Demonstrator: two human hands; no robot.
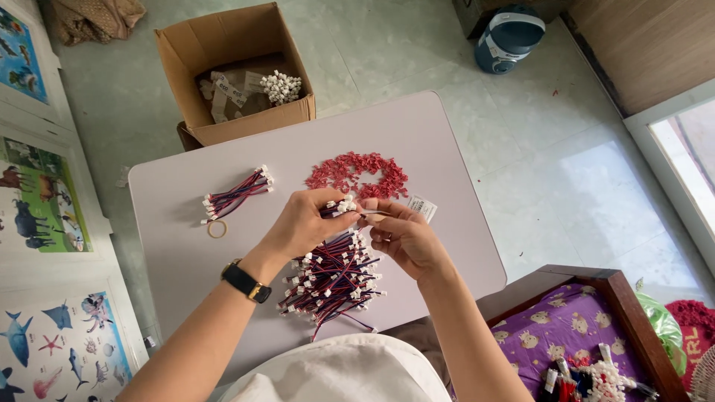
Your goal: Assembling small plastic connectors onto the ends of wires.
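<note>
My left hand (304,222) grips a small bunch of red-and-black wires with white plug ends (345,205) above the table. My right hand (402,237) pinches a single thin wire (372,214) right next to that bunch, fingertips almost touching the left hand. Below both hands lies a loose pile of the same wired connectors (335,279). A heap of small red plastic pieces (356,173) sits just beyond the hands. At the left lies a tied bundle of wires (237,195) with a rubber band (217,228) beside it.
The small pale table (179,246) stands on a tiled floor. An open cardboard box (232,71) with white connectors stands behind it. A blue appliance (509,39) is at the far right, a wooden tray with purple cloth (573,327) at my right, picture posters (45,208) at left.
</note>
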